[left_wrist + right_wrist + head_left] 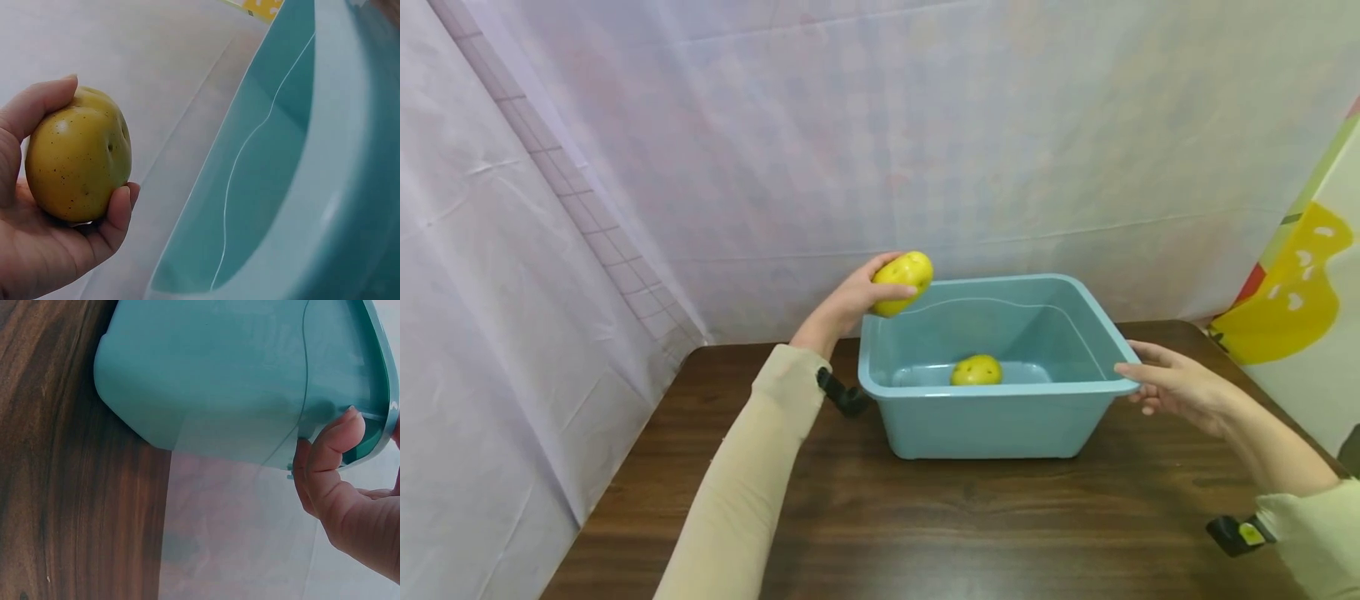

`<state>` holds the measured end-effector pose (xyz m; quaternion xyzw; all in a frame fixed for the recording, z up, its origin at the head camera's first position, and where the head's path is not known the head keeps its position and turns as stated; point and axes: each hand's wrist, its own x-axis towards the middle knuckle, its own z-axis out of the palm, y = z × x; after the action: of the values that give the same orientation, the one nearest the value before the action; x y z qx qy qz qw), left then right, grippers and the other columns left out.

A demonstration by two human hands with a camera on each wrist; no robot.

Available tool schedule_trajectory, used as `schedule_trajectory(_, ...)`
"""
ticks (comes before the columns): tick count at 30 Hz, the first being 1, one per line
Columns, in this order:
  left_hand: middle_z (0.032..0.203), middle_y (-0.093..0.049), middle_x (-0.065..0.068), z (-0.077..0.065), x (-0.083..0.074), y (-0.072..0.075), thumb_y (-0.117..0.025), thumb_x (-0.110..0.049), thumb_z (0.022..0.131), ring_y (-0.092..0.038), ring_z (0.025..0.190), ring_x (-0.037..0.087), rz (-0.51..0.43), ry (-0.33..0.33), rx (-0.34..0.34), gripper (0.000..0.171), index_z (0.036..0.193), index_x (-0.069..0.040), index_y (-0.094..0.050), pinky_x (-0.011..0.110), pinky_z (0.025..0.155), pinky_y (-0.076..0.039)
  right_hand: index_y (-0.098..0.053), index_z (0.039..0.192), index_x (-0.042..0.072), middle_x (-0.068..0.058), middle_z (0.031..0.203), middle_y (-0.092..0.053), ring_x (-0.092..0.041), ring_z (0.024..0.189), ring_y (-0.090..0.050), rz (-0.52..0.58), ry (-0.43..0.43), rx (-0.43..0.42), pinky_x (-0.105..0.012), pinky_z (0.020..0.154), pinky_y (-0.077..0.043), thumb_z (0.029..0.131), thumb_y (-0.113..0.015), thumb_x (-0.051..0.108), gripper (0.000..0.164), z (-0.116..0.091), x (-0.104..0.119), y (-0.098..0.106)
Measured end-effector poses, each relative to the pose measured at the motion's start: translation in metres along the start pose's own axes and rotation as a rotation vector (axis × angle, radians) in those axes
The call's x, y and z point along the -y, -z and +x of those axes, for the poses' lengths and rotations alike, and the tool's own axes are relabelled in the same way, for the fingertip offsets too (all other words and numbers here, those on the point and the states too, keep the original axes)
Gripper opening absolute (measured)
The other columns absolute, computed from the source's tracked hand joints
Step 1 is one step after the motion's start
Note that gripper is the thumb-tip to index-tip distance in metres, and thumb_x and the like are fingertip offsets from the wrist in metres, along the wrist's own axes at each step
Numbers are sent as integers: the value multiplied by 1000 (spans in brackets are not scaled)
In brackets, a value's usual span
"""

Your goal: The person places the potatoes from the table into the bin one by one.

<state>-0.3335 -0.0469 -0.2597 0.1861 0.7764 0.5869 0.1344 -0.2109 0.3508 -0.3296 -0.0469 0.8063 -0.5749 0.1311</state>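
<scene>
A blue-green plastic tub stands on the brown table. One yellow potato, dimpled and glossy, lies on its floor. Above the tub's left rim, my left hand holds a second yellow potato, thumb on one side and fingers round the other. The left wrist view shows this held potato up close, speckled with dark dots and apart from the tub wall. At the tub's right end, my right hand grips the rim, thumb on top and fingers curled beneath, seen also in the right wrist view.
Pale curtains hang behind the table and along its left side. A yellow cut-out decoration is on the wall at the right. Black straps with small mounts sit at both wrists.
</scene>
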Motion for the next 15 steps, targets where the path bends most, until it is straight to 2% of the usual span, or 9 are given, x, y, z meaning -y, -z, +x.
schedule_trajectory(7, 127, -43, 7, 8, 8, -7, -66, -24, 82, -49, 98, 23, -65, 9, 28, 66, 140, -26, -34, 39, 78, -44, 3, 142, -7, 5, 81, -61, -9, 69, -57, 4, -8, 10, -26, 62, -50, 98, -42, 23, 70, 1, 1, -2)
schedule_trajectory(15, 125, -45, 7, 13, 14, -13, -66, -24, 82, -48, 97, 22, -42, 48, 59, 66, 140, -24, -34, 32, 72, -44, 2, 141, -8, 4, 80, -61, -10, 68, -57, 4, 1, 17, -25, 61, -49, 98, -42, 22, 69, 2, 2, -2)
